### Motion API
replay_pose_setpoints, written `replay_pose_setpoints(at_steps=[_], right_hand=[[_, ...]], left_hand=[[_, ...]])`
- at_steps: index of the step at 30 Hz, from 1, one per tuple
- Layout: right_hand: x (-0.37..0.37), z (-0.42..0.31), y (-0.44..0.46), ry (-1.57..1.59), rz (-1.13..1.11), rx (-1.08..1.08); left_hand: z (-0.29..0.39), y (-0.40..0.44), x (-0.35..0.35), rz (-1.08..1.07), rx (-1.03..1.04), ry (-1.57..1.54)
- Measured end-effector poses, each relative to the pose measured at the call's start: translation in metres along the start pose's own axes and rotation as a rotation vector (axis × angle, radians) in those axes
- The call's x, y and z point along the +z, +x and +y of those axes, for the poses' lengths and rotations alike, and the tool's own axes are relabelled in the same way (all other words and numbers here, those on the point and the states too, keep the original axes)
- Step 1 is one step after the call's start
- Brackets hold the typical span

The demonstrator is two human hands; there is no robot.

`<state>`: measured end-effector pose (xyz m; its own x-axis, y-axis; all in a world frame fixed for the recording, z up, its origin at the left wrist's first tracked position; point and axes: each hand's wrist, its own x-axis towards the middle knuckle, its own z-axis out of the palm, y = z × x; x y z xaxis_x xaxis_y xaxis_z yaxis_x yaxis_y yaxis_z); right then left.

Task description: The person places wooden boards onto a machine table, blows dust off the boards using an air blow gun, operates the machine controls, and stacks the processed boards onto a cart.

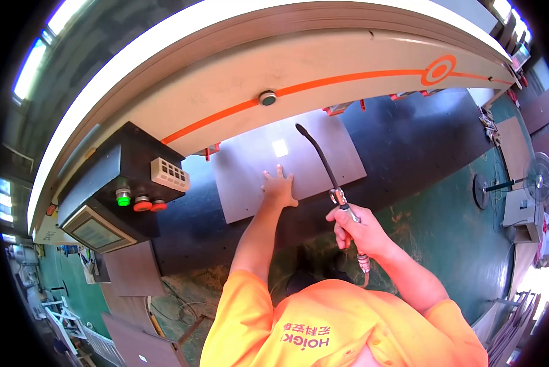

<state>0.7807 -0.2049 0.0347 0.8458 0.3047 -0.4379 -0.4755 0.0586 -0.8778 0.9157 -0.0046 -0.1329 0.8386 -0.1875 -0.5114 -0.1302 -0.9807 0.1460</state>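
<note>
My left hand (279, 188) lies with its fingers spread on a flat grey-brown panel (244, 196). A small white label (280, 148) sits on that panel just beyond my fingertips. In my right hand (355, 227) is an air blow gun (318, 153), its handle wrapped by my fingers. The gun's long black bent nozzle points forward over the right half of the panel. From the bottom of its handle, a metal coupling (364, 262) leads to a hose running down beside me.
A large beige machine beam (213, 92) with an orange stripe arches over the black worktable (403, 147). At left hangs a control box (134, 165) with buttons and a screen (97, 227). More panels (130, 269) stand at lower left; a fan (537, 177) stands right.
</note>
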Motion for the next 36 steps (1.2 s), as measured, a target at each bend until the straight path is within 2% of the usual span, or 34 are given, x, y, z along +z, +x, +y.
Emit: replay_pose_setpoints(at_steps=[3, 6, 10, 15, 18, 20, 22, 24, 26, 28, 31, 32, 34, 35, 36], right_hand=[[0.022, -0.025, 0.019, -0.005, -0.044, -0.032], [0.036, -0.041, 0.041, -0.005, -0.080, 0.024], [0.039, -0.030, 0.029, 0.010, 0.006, -0.001], [-0.009, 0.018, 0.000, -0.052, 0.147, 0.041], [-0.028, 0.056, -0.016, -0.052, 0.146, 0.125], [-0.037, 0.074, -0.018, -0.162, 0.155, 0.156], [-0.050, 0.098, -0.016, -0.276, 0.113, 0.141], [-0.063, 0.119, -0.008, -0.283, 0.084, 0.125], [-0.059, 0.127, -0.003, -0.341, 0.089, 0.153], [-0.043, 0.132, 0.004, -0.417, 0.049, 0.169], [0.017, 0.134, 0.011, -0.804, -0.169, 0.253], [0.044, 0.133, 0.008, -0.821, -0.299, 0.367], [0.095, 0.132, 0.011, -1.032, -0.544, 0.354], [0.120, 0.135, 0.014, -0.990, -0.500, 0.371], [0.150, 0.130, 0.021, -0.931, -0.442, 0.386]], left_hand=[[-0.003, 0.000, -0.001, 0.006, 0.004, -0.027], [-0.006, 0.002, 0.004, 0.015, 0.020, -0.042], [-0.009, 0.001, 0.003, 0.000, 0.020, -0.041], [-0.011, 0.004, 0.011, 0.026, 0.011, -0.021], [-0.016, -0.007, 0.020, 0.156, 0.061, -0.078], [-0.025, -0.002, 0.060, 0.387, 0.142, -0.077], [-0.038, -0.023, 0.084, 0.401, 0.260, -0.227], [-0.060, -0.057, 0.134, 0.789, 0.279, -0.447], [-0.085, -0.132, 0.139, 0.822, 0.012, -0.703], [-0.128, -0.198, 0.166, 0.958, -0.473, -0.795], [-0.239, -0.274, 0.238, 1.184, -1.110, -1.059], [-0.291, -0.288, 0.291, 1.280, -1.178, -1.167], [-0.362, -0.324, 0.331, 1.363, -1.206, -1.643], [-0.378, -0.344, 0.312, 1.378, -1.211, -1.830], [-0.392, -0.354, 0.291, 1.416, -1.241, -1.853]])
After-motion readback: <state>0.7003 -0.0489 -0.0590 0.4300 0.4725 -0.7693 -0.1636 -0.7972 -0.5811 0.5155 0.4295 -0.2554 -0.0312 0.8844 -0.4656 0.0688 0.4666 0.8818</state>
